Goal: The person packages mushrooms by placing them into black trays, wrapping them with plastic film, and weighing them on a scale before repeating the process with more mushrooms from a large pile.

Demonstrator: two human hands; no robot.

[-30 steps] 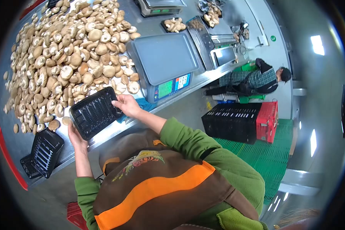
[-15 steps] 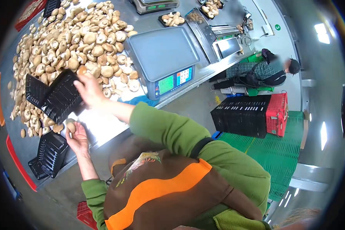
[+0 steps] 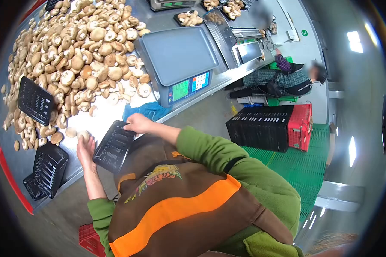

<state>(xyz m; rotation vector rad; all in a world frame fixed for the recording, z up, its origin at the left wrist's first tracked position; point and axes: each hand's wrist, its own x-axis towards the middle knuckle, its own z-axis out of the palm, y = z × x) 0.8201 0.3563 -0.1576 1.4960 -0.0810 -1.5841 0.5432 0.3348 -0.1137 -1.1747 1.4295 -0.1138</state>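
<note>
Black plastic tray [image 3: 114, 146] leaning tilted against table [image 3: 105, 122] edge, right hand [image 3: 137, 124] pinching its far rim, likely leaving hollow clear. Left hand [image 3: 85, 149] curling fingers round mushroom [image 3: 83, 136], just beside tray, near mushroom heap [image 3: 73, 55].

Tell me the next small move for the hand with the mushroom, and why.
Probably carry the mushroom in the left hand across into the black tray. The right hand grips that tray by its rim at the table edge. The tray looks empty, and the mushroom is right beside it.
</note>
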